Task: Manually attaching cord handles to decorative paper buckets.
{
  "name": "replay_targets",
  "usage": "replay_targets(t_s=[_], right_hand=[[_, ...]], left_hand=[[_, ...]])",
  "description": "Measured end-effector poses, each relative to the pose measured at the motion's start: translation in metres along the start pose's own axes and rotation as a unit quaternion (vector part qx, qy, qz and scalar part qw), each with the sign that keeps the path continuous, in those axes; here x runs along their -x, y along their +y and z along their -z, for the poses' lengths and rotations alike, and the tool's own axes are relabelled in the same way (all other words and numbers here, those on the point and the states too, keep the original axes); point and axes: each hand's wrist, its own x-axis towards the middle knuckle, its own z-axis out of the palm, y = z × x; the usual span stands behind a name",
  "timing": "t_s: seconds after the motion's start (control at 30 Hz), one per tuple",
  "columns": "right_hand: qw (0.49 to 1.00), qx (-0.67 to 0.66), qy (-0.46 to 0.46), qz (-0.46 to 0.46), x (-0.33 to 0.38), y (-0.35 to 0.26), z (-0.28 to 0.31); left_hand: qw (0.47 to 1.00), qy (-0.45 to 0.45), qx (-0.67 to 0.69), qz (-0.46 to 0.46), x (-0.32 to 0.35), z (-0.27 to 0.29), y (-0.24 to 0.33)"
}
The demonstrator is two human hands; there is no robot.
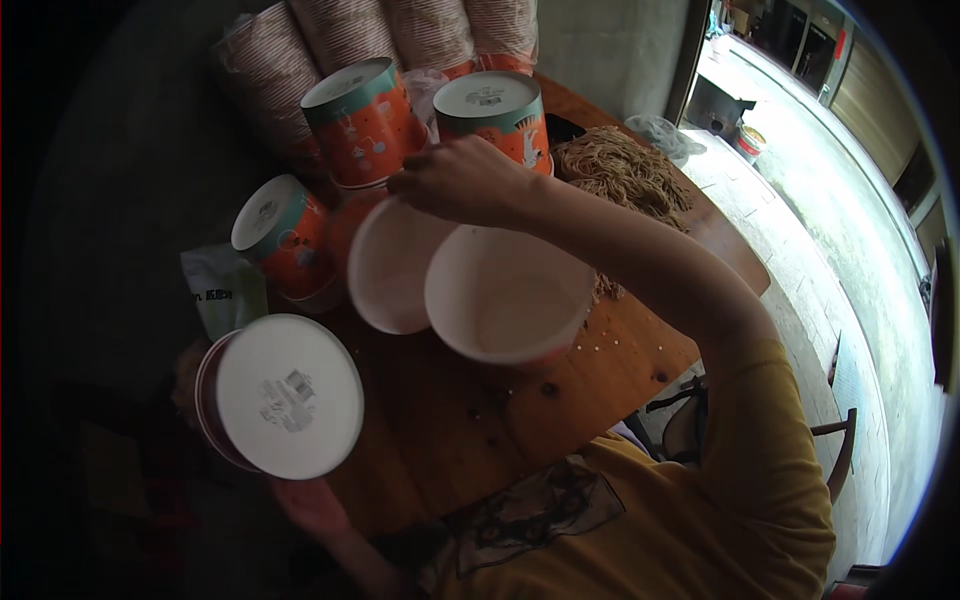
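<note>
My right hand [465, 180] reaches across the table, its fingers closed on the upper rim of a paper bucket [395, 268]. This bucket tilts its pale inside toward me and is slightly blurred. Beside it, partly under my right forearm, a second paper bucket [510, 290] also turns its open mouth to me. At the lower left, my left hand [308, 505] holds another paper bucket [290, 397], whose white printed base faces up toward me. Most of the left hand's fingers are hidden behind that bucket or lost in shadow.
Upside-down orange and teal buckets [365, 125] stand farther back on the wooden table [480, 440]. Tall wrapped stacks of paper buckets [350, 35] rise behind them. A heap of brown strands [620, 175] lies at the right, and a white-green packet [222, 285] at the left.
</note>
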Motion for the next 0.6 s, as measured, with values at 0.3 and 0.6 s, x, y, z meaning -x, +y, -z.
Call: replay_targets(t_s=[0.3,0.6], right_hand=[[0.941,-0.158,-0.243,-0.175,-0.025,0.028,-0.006],[0.892,-0.434,-0.122,-0.021,0.123,0.012,0.11]], left_hand=[[0.836,-0.206,-0.447,-0.242,-0.024,0.059,0.019],[0.728,-0.278,-0.599,-0.184,0.017,-0.028,0.02]])
